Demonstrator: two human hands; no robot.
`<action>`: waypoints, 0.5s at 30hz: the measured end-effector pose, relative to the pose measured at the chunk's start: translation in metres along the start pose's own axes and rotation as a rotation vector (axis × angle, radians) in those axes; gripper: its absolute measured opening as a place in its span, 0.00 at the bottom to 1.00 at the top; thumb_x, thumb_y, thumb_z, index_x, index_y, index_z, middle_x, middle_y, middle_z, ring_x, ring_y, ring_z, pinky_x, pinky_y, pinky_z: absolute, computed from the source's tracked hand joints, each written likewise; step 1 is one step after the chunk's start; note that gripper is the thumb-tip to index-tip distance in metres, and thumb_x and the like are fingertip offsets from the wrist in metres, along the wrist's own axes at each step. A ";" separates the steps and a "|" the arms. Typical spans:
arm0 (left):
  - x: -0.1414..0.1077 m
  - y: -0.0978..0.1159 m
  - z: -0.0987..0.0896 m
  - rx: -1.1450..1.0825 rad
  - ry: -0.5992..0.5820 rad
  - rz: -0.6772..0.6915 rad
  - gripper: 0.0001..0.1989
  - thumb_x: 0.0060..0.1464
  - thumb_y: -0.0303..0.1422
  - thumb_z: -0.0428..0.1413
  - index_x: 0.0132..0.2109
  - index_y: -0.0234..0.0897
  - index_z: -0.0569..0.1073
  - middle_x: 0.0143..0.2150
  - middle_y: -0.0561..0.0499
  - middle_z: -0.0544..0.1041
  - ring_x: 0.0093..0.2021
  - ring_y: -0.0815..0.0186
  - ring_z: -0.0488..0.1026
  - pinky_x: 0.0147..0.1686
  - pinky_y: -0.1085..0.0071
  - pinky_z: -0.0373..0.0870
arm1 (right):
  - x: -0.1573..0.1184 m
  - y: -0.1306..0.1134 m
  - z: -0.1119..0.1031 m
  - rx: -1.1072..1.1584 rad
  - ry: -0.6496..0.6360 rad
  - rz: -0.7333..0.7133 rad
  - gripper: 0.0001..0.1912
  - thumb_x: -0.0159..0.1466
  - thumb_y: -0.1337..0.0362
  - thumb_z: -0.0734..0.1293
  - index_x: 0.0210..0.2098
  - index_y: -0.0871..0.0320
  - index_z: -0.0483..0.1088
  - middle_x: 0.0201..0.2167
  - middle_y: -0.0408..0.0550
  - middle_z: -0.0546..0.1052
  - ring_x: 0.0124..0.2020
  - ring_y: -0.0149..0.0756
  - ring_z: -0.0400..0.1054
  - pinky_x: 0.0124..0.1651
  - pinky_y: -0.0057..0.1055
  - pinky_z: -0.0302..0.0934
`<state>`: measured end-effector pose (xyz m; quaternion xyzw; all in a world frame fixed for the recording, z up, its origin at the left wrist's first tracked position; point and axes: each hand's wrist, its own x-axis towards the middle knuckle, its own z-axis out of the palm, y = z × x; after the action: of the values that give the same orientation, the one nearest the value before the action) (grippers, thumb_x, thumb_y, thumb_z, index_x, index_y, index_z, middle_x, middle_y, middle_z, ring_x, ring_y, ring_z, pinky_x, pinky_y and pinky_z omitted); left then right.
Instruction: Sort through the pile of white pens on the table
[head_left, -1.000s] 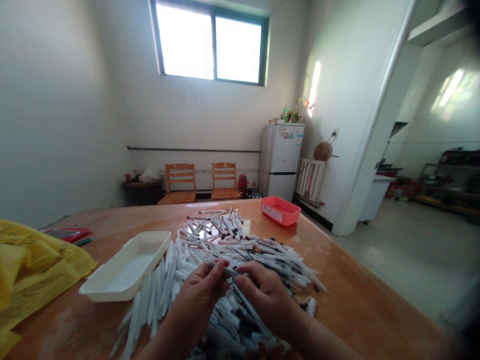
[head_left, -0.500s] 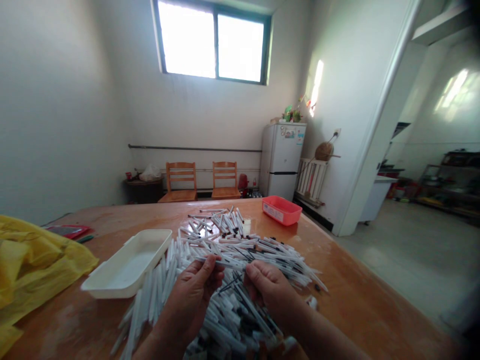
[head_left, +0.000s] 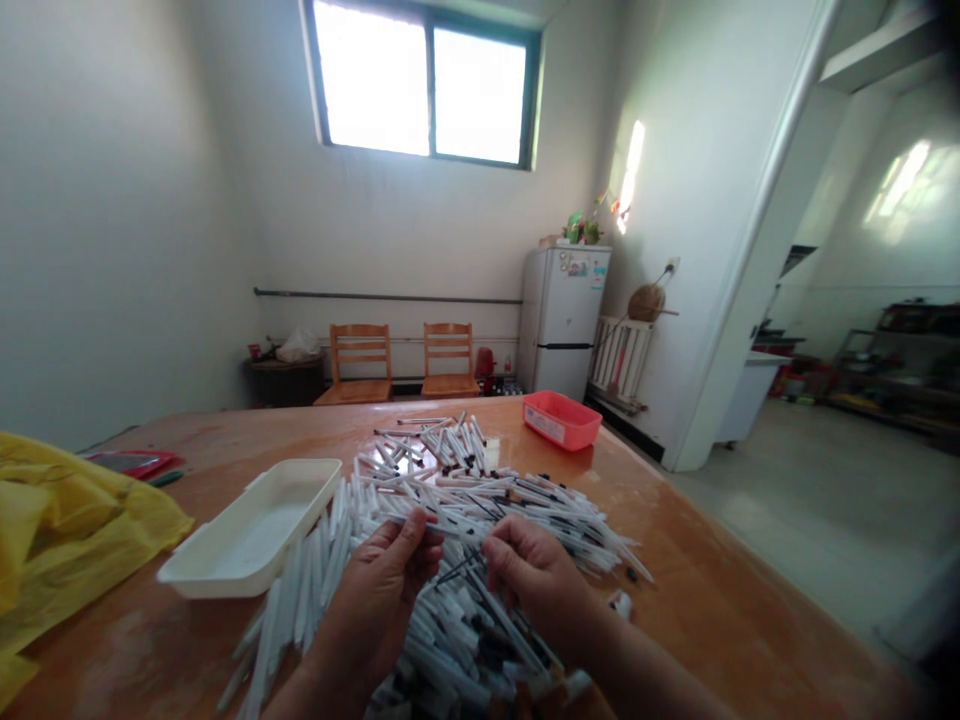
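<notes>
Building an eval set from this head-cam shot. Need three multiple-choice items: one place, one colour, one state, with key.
1. Where is the white plastic tray relative to the pile of white pens?
A. Left of it
B. Right of it
C. Under it

2. What colour is the small plastic crate?
A. Blue
B. Coral red
C. Green

3. What state is the yellow plastic bag in?
A. Folded flat
B. Hanging from a hook
C. Lying crumpled

1: A, the tray lies on the pile's left side.
2: B, its walls and rim show coral red.
3: C, it lies in loose folds.
</notes>
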<state>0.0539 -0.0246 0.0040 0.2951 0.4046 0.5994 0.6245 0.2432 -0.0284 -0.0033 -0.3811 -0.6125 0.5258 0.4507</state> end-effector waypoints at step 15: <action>0.002 -0.001 -0.001 0.029 0.004 0.014 0.11 0.52 0.36 0.66 0.39 0.33 0.77 0.32 0.49 0.78 0.30 0.72 0.74 0.32 0.77 0.73 | 0.002 -0.001 0.000 0.062 -0.021 0.070 0.22 0.69 0.46 0.61 0.34 0.59 0.65 0.23 0.41 0.72 0.16 0.23 0.55 0.19 0.23 0.45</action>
<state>0.0533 -0.0232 0.0021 0.3057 0.4127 0.5983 0.6151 0.2425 -0.0267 -0.0019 -0.3827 -0.5866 0.5641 0.4373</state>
